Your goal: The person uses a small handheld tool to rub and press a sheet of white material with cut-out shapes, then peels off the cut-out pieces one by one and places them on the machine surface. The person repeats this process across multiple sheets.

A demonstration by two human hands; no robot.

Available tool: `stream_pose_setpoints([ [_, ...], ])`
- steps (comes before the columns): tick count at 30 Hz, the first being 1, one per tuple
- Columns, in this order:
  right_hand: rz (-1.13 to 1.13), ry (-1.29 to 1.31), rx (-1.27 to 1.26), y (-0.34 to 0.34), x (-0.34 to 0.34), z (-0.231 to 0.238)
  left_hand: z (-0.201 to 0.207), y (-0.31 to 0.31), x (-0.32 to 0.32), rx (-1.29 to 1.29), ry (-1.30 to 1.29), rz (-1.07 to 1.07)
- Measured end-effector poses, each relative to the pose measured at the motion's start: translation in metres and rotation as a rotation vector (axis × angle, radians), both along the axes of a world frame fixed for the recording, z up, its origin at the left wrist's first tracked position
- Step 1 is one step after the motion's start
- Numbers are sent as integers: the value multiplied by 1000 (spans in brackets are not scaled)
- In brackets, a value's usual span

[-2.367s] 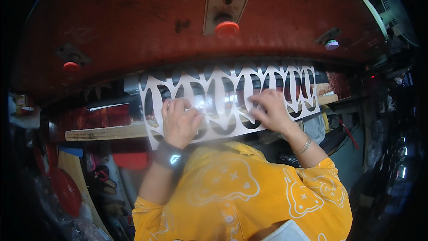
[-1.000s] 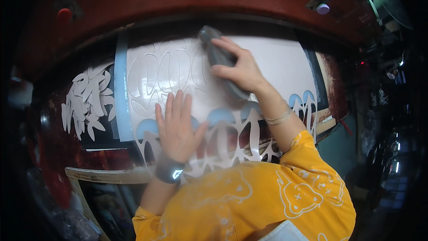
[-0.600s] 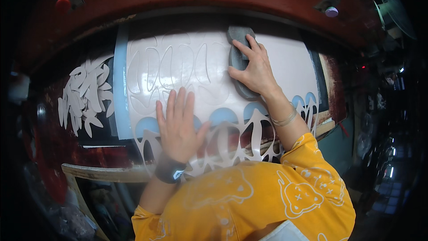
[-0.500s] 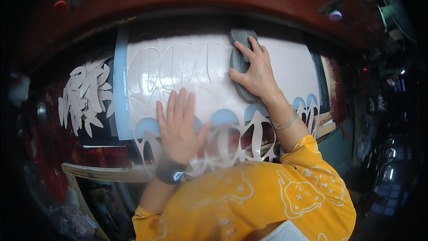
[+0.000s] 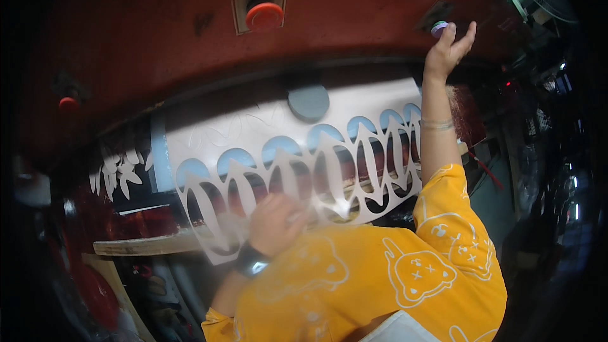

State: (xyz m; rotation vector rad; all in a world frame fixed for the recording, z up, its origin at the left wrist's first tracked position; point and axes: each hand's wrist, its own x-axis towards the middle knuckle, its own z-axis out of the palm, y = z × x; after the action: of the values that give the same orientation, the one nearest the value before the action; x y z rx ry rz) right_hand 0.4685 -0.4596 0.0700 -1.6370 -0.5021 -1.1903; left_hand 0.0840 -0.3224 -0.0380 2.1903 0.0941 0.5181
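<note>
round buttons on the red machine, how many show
3: left red round button, centre red round button, and pale purple round button on the right, beside the right hand.

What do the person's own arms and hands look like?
The left hand and right hand are gloveless. A wide dark band with a pale shiny mark circles the left wrist; thin pale bracelets, the right. Short yellow sleeves show white line drawings.

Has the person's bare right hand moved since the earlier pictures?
Yes: the right hand moved from the grey rounded block, up and rightward to the small round purple button.
</note>
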Motion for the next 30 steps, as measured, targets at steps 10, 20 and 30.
stream_pose_setpoints([
  [10,290,197,54,-72,-61,-41,-17,-19,-5,170,79,176],
  [20,452,572,-1187,-99,-239,-101,-15,-28,-8,262,146,186],
  [30,437,515,-1257,-103,-253,-90,-26,-30,-4,318,150,208],
])
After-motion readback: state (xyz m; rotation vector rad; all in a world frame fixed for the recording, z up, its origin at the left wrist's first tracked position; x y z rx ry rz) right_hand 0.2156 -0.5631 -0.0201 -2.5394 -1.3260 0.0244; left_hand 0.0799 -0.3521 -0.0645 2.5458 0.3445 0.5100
